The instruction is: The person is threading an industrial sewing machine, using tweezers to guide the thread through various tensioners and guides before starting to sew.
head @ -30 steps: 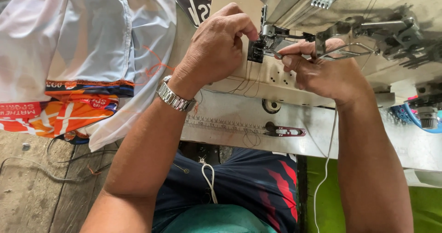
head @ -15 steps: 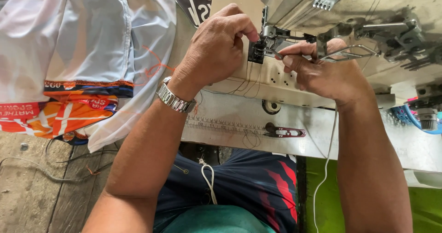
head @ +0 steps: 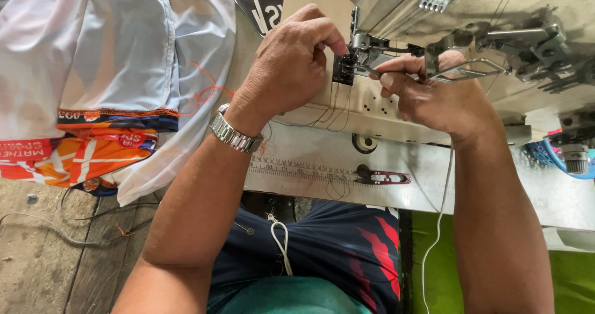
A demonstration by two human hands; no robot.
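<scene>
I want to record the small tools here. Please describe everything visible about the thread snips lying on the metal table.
The thread snips lie flat on the grey metal table, beside its engraved ruler scale. Its body looks red or pink plastic, with dark pointed blades facing left, closed. Loose threads lie around it. Neither hand touches it; both work higher up.

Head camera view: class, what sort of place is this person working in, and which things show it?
Probably a garment sewing workshop. Both hands, left hand and right hand, work at an industrial sewing machine; pale blue and orange sports garments lie piled beside it, and thread snips rest on the machine table.
</scene>
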